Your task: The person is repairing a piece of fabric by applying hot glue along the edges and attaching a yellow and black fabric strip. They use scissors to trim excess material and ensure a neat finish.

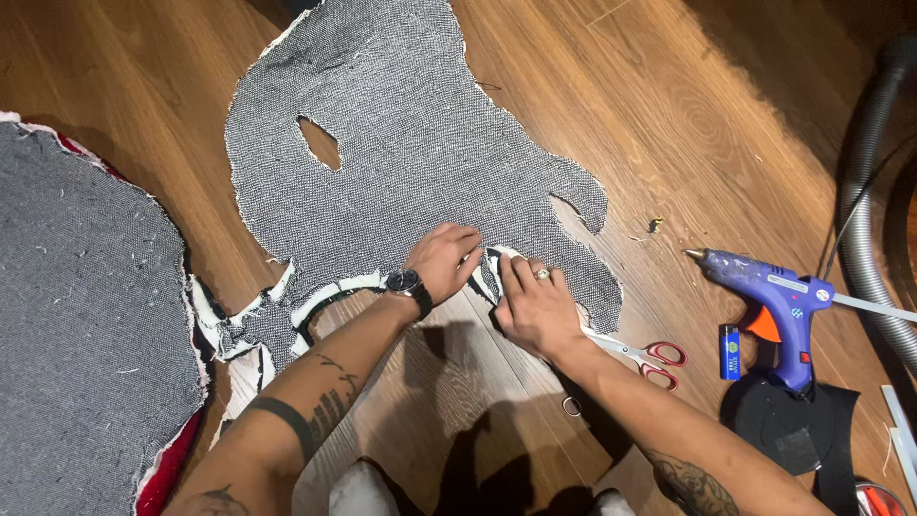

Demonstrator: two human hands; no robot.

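— Where were the hands?

— Both pressed flat on the lower edge of the grey backing [411,143], mid-floor [726,115]. The left hand [442,260] had its fingers curled down on the white folded border; the right hand [533,304] lay spread beside it, fingers nearly touching. Gripping or just pressing, I couldn't tell.

— And nearby?

— Scissors [642,355] lay just under the right wrist, a blue glue gun [778,306] toward the floor's right edge, another rug [86,325] at the left.
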